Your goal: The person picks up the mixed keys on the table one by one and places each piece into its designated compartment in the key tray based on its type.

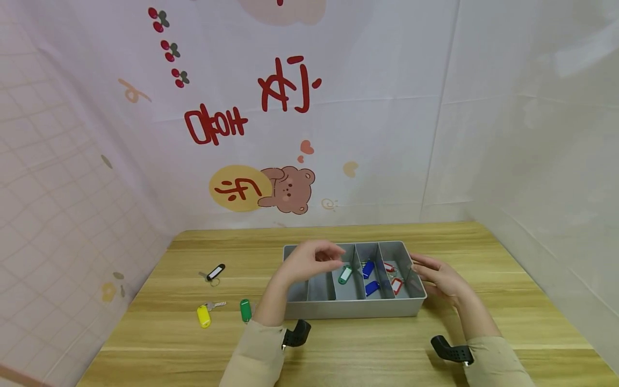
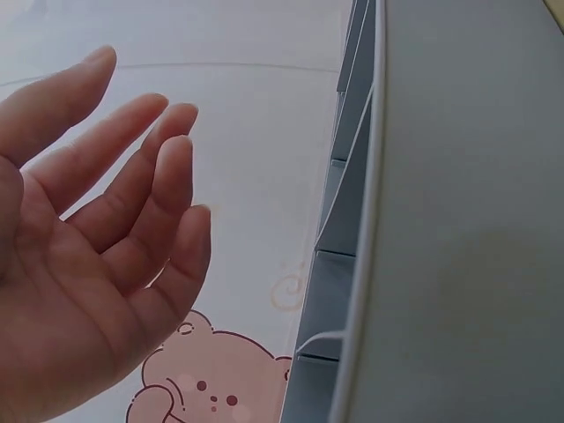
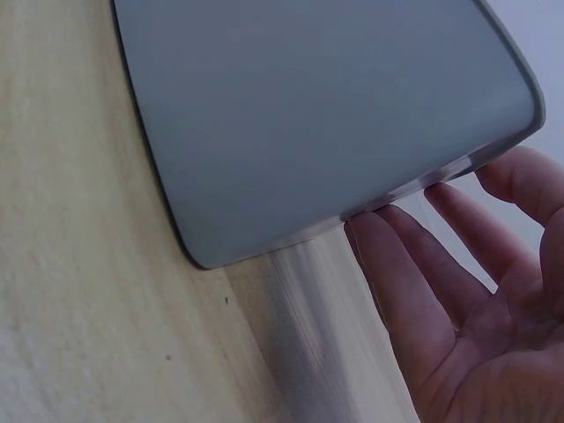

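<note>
A grey divided tray (image 1: 353, 309) lies on the table between the two hands. Above its left half hovers my left hand (image 1: 309, 260), fingers loosely bent with a gap to the thumb; the left wrist view shows the same hand (image 2: 106, 238) holding nothing. My right hand (image 1: 442, 279) touches the tray's right end wall with extended fingers (image 3: 397, 282). Inside the tray, a green key tag (image 1: 345, 275) lies in a middle compartment. Two blue key tags, one nearer the front (image 1: 372, 288), share the compartment to its right. Red key tags (image 1: 396, 285) occupy the rightmost one.
Left of the tray, a black key tag (image 1: 215, 272) with a ring, a yellow key tag (image 1: 204, 316) with a key, and another green key tag (image 1: 245, 310) lie on the wooden table (image 1: 367, 355). The left forearm is beside that green tag. A printed cloth (image 1: 377, 134) hangs behind.
</note>
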`<state>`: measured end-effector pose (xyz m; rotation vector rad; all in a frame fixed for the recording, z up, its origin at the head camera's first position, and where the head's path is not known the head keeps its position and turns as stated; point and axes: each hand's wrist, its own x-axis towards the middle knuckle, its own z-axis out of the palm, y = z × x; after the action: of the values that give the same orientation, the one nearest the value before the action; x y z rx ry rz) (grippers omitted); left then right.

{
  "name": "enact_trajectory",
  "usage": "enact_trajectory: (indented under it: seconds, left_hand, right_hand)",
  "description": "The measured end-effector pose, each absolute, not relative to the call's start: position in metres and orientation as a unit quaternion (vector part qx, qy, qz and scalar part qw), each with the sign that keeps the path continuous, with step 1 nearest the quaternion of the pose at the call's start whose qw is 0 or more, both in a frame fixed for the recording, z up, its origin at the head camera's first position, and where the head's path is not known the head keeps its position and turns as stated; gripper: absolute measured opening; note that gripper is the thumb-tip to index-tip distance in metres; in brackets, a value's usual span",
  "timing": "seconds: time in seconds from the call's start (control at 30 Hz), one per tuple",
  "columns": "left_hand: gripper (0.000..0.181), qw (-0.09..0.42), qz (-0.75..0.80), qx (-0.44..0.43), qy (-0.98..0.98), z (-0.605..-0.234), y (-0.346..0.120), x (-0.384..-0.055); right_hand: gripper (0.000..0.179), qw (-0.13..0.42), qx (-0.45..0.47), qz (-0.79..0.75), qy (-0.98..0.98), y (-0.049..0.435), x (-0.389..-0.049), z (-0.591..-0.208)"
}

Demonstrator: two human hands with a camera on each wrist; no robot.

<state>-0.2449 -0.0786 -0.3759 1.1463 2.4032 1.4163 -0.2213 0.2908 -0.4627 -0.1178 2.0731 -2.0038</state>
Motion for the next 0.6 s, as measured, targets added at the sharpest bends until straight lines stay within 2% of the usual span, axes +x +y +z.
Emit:
enact_trajectory:
  seconds: [0.6]
  left_hand:
    - [0.024,0.041,0.501,0.358,0.787,-0.387,-0.097,-0.233]
  right_hand:
    - [0.064,0.129,-0.023,-0.686,0.716,0.29,-0.222,-0.463]
